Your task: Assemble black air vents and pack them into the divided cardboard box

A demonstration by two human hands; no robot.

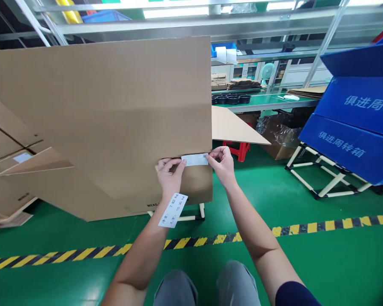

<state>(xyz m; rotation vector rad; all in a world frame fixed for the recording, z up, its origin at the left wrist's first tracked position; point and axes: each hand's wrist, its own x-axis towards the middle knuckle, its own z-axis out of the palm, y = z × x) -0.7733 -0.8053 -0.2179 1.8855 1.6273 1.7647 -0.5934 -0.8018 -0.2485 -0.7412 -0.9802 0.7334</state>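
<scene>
Pinching opposite ends of a white label (194, 160) between thumbs and fingers, the left hand (170, 172) and right hand (222, 165) hold it at the side of a big cardboard box (124, 106), near its lower right edge. A second sticker (173, 210), I notice, clings to the left forearm (147, 253).

Carton (130, 119) over there at the person's eleven o'clock, label (194, 160) between left hand (170, 172) and right hand (224, 165) at twelve, second label (173, 210) on left forearm (140, 267), workbench (271, 100) beyond at one, bin (354, 127) on pipe frame (332, 184) at two
</scene>
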